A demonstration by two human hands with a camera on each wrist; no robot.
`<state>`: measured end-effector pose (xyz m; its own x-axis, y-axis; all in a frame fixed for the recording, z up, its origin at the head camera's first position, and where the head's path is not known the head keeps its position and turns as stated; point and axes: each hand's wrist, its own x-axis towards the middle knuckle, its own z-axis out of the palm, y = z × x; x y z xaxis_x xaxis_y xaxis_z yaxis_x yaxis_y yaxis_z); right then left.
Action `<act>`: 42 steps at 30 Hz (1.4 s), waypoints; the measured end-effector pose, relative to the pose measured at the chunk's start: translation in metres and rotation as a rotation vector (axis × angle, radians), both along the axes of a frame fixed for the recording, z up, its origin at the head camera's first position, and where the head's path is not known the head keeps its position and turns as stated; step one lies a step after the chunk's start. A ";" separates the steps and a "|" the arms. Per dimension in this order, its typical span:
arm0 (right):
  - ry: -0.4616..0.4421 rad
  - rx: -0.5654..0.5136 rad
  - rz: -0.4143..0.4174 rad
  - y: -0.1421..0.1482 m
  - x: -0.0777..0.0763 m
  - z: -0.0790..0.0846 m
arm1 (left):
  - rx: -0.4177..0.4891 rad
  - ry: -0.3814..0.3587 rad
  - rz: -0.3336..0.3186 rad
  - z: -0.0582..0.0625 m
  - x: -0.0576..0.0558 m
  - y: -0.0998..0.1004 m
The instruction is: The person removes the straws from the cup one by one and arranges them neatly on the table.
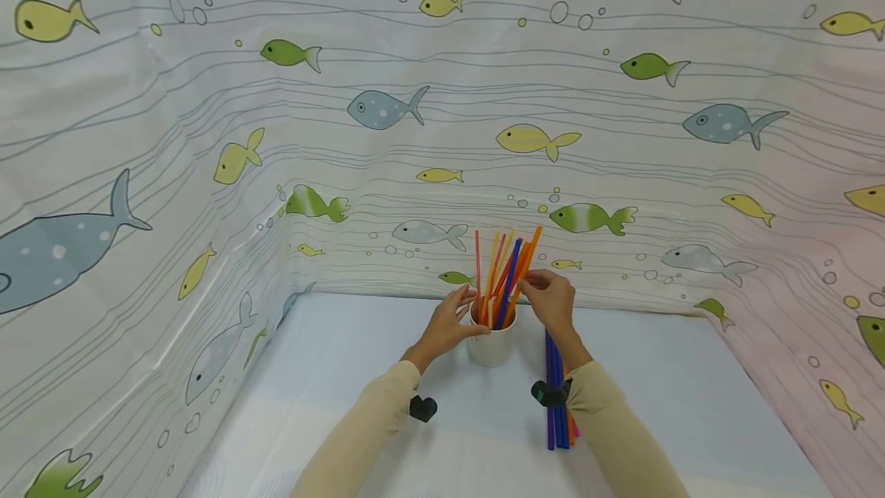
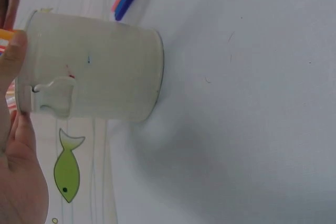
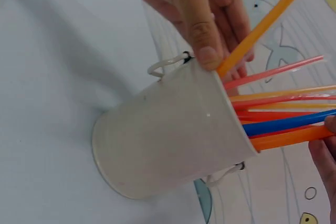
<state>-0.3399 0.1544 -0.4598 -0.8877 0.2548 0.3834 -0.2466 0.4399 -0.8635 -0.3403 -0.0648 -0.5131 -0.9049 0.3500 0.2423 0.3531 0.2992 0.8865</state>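
Note:
A small white metal bucket (image 1: 491, 348) with little wire side handles stands upright on the table in the head view. Several colored plastic straws (image 1: 494, 275), red, yellow, orange and blue, lean in it. My left hand (image 1: 445, 327) holds the bucket's rim from the left, thumb in front and fingers behind; the right wrist view shows its thumb (image 3: 206, 45) at the rim beside a handle. To the right, my right hand (image 1: 551, 302) pinches a thick orange straw (image 3: 286, 139) standing in the bucket. In the left wrist view, the bucket wall (image 2: 100, 61) shows small colored marks.
More straws (image 1: 558, 433), purple, blue, orange and pink, lie on the table right of the bucket, partly under my right forearm. A fish-patterned sheet (image 1: 387, 198) rises behind and on both sides of the pale table (image 1: 657, 390).

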 end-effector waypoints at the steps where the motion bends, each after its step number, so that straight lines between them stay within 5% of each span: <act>1: 0.002 -0.001 -0.002 0.002 0.000 0.005 | -0.003 0.002 0.001 0.000 0.000 0.000; 14: 0.132 -0.080 -0.028 0.032 0.002 0.059 | -0.019 0.002 0.009 -0.001 -0.001 0.000; 21: 0.126 -0.075 -0.046 0.054 0.006 0.069 | -0.023 0.007 0.008 -0.003 -0.001 0.000; 27: 0.010 -0.067 -0.065 0.066 0.010 0.056 | -0.022 0.010 0.008 -0.002 -0.002 -0.001; 42: -0.204 0.049 -0.100 0.091 0.022 -0.023 | -0.016 0.020 0.015 -0.003 -0.002 -0.001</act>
<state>-0.3178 0.2451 -0.4827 -0.9193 0.3314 0.2123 -0.0216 0.4960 -0.8680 -0.3422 -0.0657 -0.5164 -0.9050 0.3407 0.2546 0.3659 0.3183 0.8745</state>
